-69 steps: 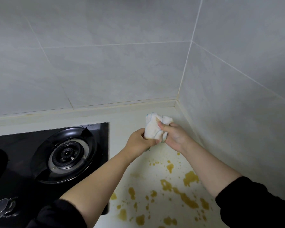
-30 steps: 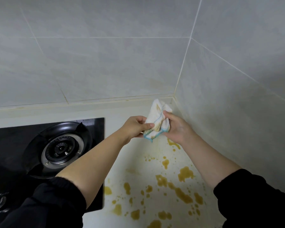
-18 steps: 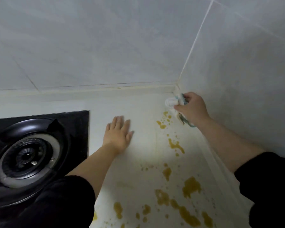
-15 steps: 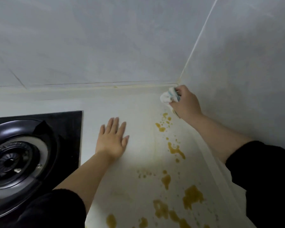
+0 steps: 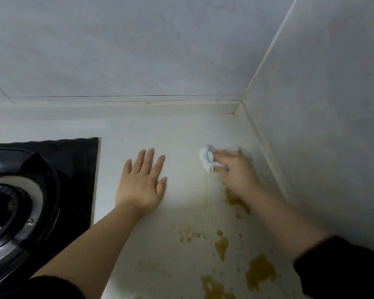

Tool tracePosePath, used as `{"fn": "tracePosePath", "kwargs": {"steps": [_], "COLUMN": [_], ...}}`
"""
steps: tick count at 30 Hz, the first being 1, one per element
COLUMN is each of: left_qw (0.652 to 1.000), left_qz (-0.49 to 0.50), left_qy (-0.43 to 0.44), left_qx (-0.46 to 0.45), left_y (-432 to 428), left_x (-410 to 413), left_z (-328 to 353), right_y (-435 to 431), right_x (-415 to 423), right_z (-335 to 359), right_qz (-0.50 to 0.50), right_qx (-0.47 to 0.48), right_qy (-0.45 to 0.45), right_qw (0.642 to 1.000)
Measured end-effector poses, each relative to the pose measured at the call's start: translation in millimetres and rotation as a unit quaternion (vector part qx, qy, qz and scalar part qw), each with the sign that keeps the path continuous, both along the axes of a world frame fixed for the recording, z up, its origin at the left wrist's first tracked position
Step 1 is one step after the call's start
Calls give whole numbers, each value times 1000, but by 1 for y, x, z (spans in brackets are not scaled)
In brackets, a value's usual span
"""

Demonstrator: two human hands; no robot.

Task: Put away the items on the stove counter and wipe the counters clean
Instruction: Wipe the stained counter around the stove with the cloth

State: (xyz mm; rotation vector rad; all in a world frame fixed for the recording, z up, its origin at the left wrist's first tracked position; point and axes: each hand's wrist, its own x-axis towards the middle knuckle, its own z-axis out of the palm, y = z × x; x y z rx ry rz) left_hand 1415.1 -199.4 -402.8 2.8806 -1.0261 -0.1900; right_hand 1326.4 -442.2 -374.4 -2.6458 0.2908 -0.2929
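Note:
My right hand [image 5: 235, 171] presses a bunched white cloth with a blue edge [image 5: 206, 158] flat on the pale counter [image 5: 181, 134], a short way out from the back right corner. Most of the cloth lies under the fingers. My left hand [image 5: 141, 182] rests palm down on the counter with fingers spread, between the stove and the cloth, holding nothing. Yellow-brown spill stains [image 5: 259, 270] spot the counter nearer to me, below the right hand.
A black glass gas stove [image 5: 78, 169] with a round burner [image 5: 7, 203] fills the left side. Grey tiled walls [image 5: 322, 104] close in the counter at the back and on the right, meeting in a corner.
Both hands first held the cloth in the air. The left hand let go and went flat on the counter. The right hand took the cloth to the corner, then slid it toward me and left.

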Motion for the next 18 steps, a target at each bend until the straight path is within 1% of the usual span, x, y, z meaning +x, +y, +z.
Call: {"fn": "tracePosePath", "kwargs": {"steps": [2, 4, 7, 9, 11, 13, 15, 16, 18], "left_qw": [1000, 1000, 1000, 1000, 1000, 1000, 1000, 1000, 1000], "left_qz": [0, 0, 1, 1, 3, 1, 2, 3, 5], "left_qy": [-2, 0, -5, -10, -5, -1, -3, -3, 3], "left_qx": [-3, -10, -16, -18, -28, -31, -25, -25, -27], "left_y": [0, 1, 1, 1, 1, 1, 1, 1, 1], "left_x": [1, 0, 0, -1, 0, 0, -1, -1, 0], "left_z": [-1, 0, -1, -1, -2, -1, -1, 0, 0], "right_y": [12, 4, -27, -37, -30, -12, 17, 32, 52], "right_x": [-27, -17, 61, 110, 122, 91, 29, -3, -51], "right_z": [0, 5, 10, 11, 6, -3, -10, -13, -16], "right_qz": [32, 34, -23, -40, -57, -68, -36, -7, 36], "right_qx": [-25, -33, -87, -107, -94, -28, 46, 67, 79], "right_qy": [-17, 1, 52, 85, 69, 31, -30, -51, -58], "right_qw": [999, 999, 995, 990, 992, 997, 998, 996, 994]}}
